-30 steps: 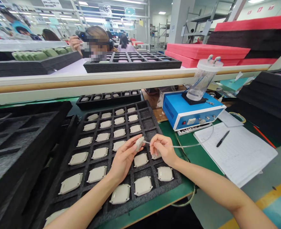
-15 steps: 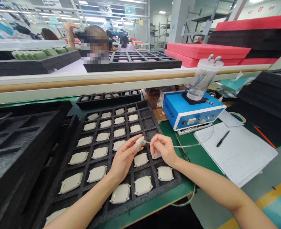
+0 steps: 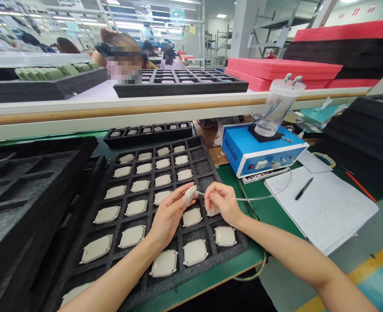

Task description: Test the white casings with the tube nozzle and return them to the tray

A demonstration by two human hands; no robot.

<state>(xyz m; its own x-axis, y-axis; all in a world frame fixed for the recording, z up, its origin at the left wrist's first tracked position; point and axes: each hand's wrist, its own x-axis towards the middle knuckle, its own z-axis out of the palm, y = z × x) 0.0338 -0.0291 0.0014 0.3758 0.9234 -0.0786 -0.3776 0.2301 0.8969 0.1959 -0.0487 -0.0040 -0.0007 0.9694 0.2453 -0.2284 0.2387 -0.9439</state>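
Between the thumb and fingers of my left hand (image 3: 169,212) is a small beige watch-like case (image 3: 190,196), tilted up on its edge above the tray. My right hand (image 3: 223,203) pinches the end of a thin clear tube (image 3: 256,199), whose tip touches or nearly touches the case's edge; which one I cannot tell. Below both hands lies a black foam tray (image 3: 200,168) with beige cases of the same kind in many of its compartments, such as a case (image 3: 195,252) near the front. One case under my right hand is partly covered.
A blue machine (image 3: 259,149) with a clear cylinder (image 3: 277,108) stands at the back right; the tube runs to its front. Papers (image 3: 324,208) with a black pen (image 3: 303,189) lie right. Foam trays (image 3: 22,195) are stacked left. A shelf edge (image 3: 165,106) crosses behind; beyond it sits a person (image 3: 123,47).
My hands, the case and the tube hold the same position. Behind the shelf, the person has lowered a raised arm and leaned the head slightly left.
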